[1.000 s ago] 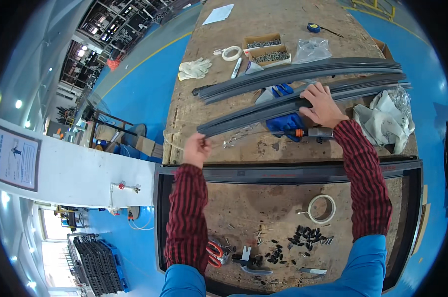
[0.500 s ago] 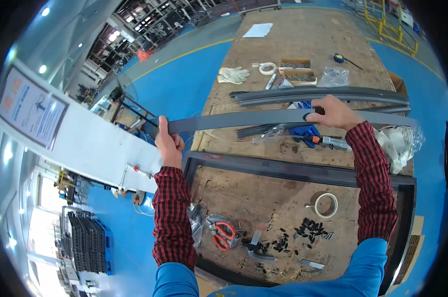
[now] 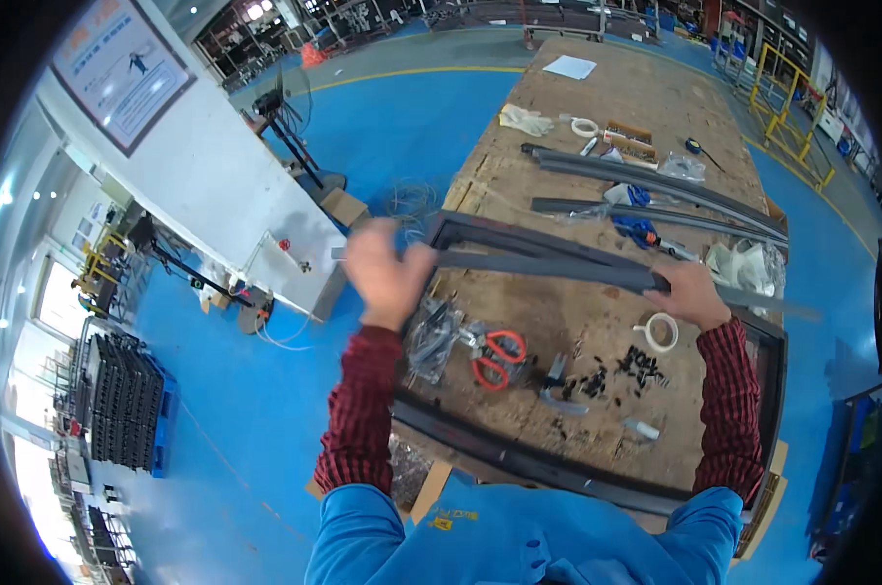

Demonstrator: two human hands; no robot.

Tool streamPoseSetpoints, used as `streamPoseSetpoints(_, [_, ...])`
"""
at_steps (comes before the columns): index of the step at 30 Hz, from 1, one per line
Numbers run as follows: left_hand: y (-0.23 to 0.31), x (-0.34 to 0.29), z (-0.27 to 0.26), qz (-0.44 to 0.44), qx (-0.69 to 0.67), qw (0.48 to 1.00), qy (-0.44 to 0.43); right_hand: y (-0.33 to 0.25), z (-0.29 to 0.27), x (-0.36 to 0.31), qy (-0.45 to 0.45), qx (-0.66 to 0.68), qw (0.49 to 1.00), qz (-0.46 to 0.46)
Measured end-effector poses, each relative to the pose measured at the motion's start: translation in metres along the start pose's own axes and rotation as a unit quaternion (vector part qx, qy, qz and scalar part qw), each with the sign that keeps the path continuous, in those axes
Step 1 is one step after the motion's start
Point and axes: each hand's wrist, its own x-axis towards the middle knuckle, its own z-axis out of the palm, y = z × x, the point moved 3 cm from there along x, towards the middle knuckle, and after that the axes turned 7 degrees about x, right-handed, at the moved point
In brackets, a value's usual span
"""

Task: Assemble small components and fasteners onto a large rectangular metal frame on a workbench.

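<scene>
A long grey strip point(image 3: 529, 265) is stretching between the hands across the dark rectangular frame point(image 3: 504, 454), close to its far rail; whether the two are touching cannot be told. The right hand point(image 3: 692, 292) is grasping the strip, whose far right part is extending beyond it. The left hand point(image 3: 387, 273) is blurring at the strip's left end, so whether its fingers are gripping cannot be told. Inside the frame, red-handled scissors point(image 3: 504, 361), small black pieces point(image 3: 640, 367) and a tape roll point(image 3: 674, 336) are lying on the wooden table point(image 3: 680, 102). Beyond the frame, more grey profiles point(image 3: 646, 178) are resting near a white glove point(image 3: 526, 121).
</scene>
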Motion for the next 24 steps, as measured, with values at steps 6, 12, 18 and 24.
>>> streamPoseSetpoints(6, [0.035,-0.147,-0.011,0.184,-0.125,0.906,-0.36,-0.066,0.054,-0.137,-0.169,0.075,0.974,0.131])
streamPoseSetpoints(12, [0.041,-0.234,-0.021,0.225,-0.198,0.856,-0.422,-0.108,0.107,-0.228,-0.281,0.143,0.897,0.312])
streamPoseSetpoints(18, [0.032,-0.267,-0.038,0.193,-0.222,0.808,-0.511,-0.129,0.132,-0.248,-0.298,0.122,0.912,0.252])
streamPoseSetpoints(24, [0.021,-0.274,-0.045,0.191,-0.196,0.819,-0.504,-0.133,0.151,-0.256,-0.294,0.173,0.91,0.235])
